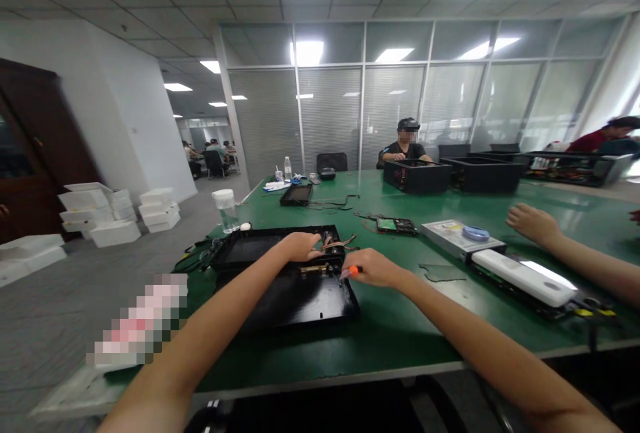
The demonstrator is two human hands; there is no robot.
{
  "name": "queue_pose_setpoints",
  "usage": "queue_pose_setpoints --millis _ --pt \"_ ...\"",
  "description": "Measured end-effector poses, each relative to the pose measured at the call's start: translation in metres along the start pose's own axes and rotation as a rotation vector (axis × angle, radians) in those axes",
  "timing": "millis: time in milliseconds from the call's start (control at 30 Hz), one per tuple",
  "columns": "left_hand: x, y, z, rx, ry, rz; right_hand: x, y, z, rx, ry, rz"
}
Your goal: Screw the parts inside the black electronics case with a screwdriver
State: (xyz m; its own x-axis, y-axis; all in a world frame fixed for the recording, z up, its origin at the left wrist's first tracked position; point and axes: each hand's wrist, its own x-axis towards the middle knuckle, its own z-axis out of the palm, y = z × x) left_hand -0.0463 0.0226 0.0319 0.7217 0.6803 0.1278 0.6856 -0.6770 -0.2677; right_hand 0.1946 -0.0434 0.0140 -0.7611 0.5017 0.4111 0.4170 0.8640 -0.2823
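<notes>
An opened black case lies on the green table in front of me, its two halves side by side. My left hand rests over the seam between them, fingers curled beside a bundle of thin cables; what they grip is hidden. A brass-coloured strip runs along the inner edge below it. At the right end of the near half, my right hand is closed around a small screwdriver with an orange handle. The screwdriver points left and down toward the case; its tip is blurred.
To the right lie a circuit board, a silver drive box and a white device. A co-worker's arm reaches in beyond them. A plastic jar stands at the left edge. Black boxes stand before a seated person.
</notes>
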Motion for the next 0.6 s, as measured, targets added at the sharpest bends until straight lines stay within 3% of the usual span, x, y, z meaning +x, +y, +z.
queue_pose_setpoints --millis 100,167,367,600 --pt "-0.010 -0.028 0.007 -0.111 -0.264 -0.093 -0.015 -0.041 0.013 -0.160 -0.213 -0.073" --pt "-0.016 -0.038 0.014 -0.218 -0.330 -0.115 -0.031 -0.059 0.022 -0.265 -0.247 -0.020" --pt "-0.019 -0.046 0.026 -0.409 -0.314 -0.154 -0.081 -0.070 0.035 -0.340 -0.148 0.121" --pt "-0.010 -0.040 0.027 -0.129 -0.226 -0.094 -0.114 -0.076 0.040 -0.277 -0.055 0.259"
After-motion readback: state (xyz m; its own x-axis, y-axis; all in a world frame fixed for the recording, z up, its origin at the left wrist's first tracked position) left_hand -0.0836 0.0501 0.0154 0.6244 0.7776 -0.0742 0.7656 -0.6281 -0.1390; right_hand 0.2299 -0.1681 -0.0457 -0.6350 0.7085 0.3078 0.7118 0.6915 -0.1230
